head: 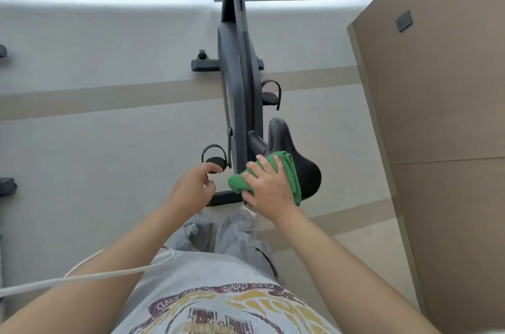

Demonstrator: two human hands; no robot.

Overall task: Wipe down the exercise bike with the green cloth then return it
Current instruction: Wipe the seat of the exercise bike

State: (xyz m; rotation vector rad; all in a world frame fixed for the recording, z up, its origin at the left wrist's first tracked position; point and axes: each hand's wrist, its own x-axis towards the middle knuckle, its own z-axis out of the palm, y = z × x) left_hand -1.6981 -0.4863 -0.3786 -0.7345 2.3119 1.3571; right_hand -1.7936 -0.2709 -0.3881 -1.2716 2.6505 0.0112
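Your right hand (269, 186) presses the bunched green cloth (289, 169) onto the black saddle (303, 167), right of centre frame. Your left hand (191, 186) hangs loosely curled, holding nothing. The exercise bike (240, 82) stands on grey flooring (95, 156); a tan wall panel (437, 115) fills the right.

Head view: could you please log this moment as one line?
right hand presses green cloth on saddle | left hand empty | wiping underway

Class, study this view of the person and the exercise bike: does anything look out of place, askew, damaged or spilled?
Nothing stands out. The dark grey exercise bike stands upright and looks intact, the right hand presses the folded green cloth on the black padded saddle, and the left hand hovers empty. No spill shows on the floor.
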